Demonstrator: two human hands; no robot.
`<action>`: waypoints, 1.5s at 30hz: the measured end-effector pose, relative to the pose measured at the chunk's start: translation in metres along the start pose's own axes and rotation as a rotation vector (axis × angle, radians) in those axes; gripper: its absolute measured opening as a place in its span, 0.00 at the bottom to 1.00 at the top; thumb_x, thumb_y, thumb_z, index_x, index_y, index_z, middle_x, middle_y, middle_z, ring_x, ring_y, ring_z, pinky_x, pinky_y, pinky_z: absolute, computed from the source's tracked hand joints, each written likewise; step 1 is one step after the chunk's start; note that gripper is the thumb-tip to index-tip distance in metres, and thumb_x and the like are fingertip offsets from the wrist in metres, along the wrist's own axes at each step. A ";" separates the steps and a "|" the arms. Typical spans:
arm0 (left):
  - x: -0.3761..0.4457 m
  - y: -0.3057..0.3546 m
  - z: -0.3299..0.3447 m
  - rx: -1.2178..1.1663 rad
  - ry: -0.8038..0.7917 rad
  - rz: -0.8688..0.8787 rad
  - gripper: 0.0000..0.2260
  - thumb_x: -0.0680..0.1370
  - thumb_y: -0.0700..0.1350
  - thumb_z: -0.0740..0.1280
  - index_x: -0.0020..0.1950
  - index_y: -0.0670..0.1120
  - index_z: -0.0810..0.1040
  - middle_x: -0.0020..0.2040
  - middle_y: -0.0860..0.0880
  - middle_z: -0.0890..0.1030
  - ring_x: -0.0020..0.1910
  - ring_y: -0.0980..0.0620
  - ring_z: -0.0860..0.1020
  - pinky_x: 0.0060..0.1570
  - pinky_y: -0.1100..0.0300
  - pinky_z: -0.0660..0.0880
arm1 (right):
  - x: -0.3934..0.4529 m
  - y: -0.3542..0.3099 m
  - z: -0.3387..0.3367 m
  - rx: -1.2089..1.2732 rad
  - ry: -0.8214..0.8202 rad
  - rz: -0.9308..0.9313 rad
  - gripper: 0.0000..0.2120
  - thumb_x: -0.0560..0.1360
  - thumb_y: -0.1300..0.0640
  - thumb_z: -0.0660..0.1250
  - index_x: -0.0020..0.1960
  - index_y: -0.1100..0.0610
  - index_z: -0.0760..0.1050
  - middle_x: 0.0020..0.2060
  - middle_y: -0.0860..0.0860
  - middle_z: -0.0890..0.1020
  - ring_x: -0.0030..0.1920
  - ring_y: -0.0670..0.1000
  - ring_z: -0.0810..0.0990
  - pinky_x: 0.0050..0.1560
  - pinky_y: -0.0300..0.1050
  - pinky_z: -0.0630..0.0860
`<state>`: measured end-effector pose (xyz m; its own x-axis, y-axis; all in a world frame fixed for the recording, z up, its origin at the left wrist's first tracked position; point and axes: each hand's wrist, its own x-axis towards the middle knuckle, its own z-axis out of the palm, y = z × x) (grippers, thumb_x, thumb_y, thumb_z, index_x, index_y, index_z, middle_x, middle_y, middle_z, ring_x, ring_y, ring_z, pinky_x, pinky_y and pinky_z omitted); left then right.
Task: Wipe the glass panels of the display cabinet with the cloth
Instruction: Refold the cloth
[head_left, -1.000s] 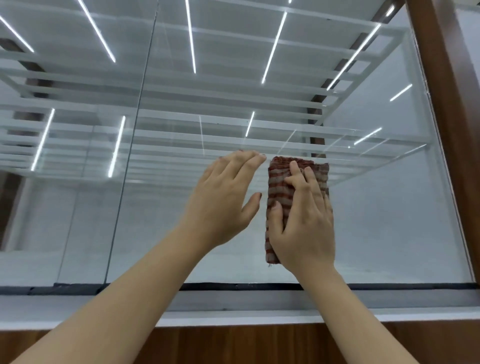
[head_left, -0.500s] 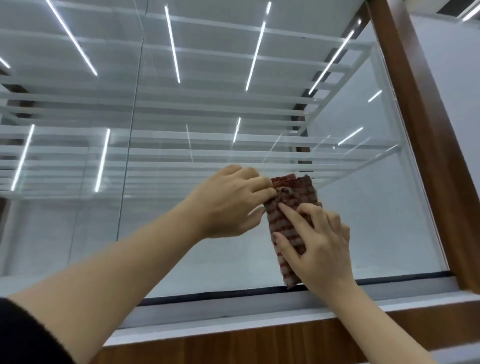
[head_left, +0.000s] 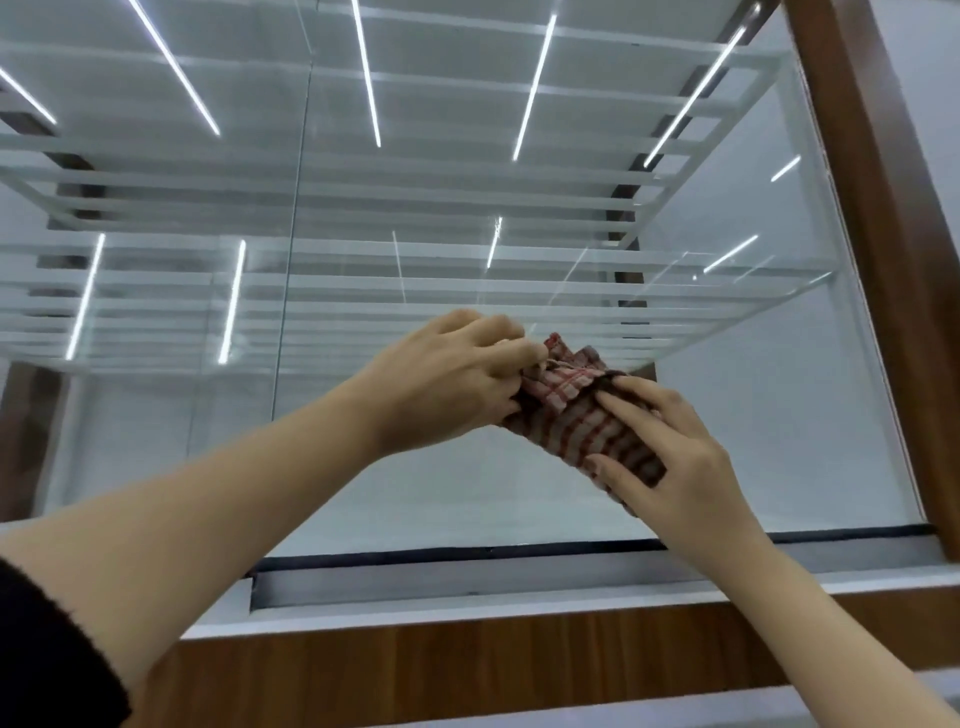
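A folded red-and-grey striped cloth (head_left: 576, 415) lies tilted in front of the right glass panel (head_left: 753, 405) of the display cabinet. My left hand (head_left: 457, 379) pinches the cloth's upper left corner with closed fingers. Over the lower right part of the cloth sits my right hand (head_left: 675, 467), thumb under its edge and fingers spread across it. A thin vertical seam (head_left: 291, 234) separates this panel from the left glass panel (head_left: 145, 312). Ceiling light strips reflect in both panels.
A dark wooden post (head_left: 883, 260) frames the cabinet on the right. Below the glass run a black seal and grey metal track (head_left: 467, 577), then a white ledge and a wooden front (head_left: 467, 670). White shelves show inside the cabinet.
My left hand went from lying flat on the glass to gripping the cloth's top corner. The cloth tilted from upright to slanted, and my right hand slid down to the right.
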<state>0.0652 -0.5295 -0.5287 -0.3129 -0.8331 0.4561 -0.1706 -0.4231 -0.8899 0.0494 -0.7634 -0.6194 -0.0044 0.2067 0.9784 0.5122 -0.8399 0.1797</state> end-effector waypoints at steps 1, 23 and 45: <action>0.000 0.000 0.000 -0.024 -0.014 0.007 0.10 0.76 0.45 0.62 0.42 0.44 0.81 0.56 0.48 0.80 0.55 0.48 0.74 0.53 0.54 0.72 | 0.001 0.001 0.000 0.000 0.010 0.002 0.25 0.70 0.51 0.68 0.64 0.59 0.73 0.63 0.50 0.72 0.63 0.49 0.69 0.64 0.45 0.66; 0.001 0.030 0.029 -0.194 0.196 -0.383 0.17 0.74 0.50 0.67 0.54 0.38 0.79 0.48 0.44 0.80 0.45 0.46 0.76 0.44 0.51 0.76 | 0.002 0.019 0.008 0.003 0.239 -0.046 0.18 0.72 0.52 0.65 0.59 0.60 0.76 0.52 0.47 0.74 0.52 0.45 0.71 0.57 0.27 0.66; 0.044 -0.074 0.010 -0.418 0.117 -0.456 0.07 0.73 0.45 0.69 0.47 0.43 0.77 0.40 0.47 0.80 0.39 0.48 0.75 0.38 0.55 0.73 | 0.132 0.022 -0.029 -0.052 0.021 -0.134 0.10 0.76 0.60 0.66 0.49 0.66 0.80 0.44 0.56 0.79 0.41 0.54 0.77 0.43 0.43 0.74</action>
<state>0.0735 -0.5380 -0.4429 -0.2185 -0.5469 0.8082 -0.6549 -0.5318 -0.5369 0.0349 -0.7690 -0.4831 -0.0877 0.3088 0.9471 0.4610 -0.8302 0.3134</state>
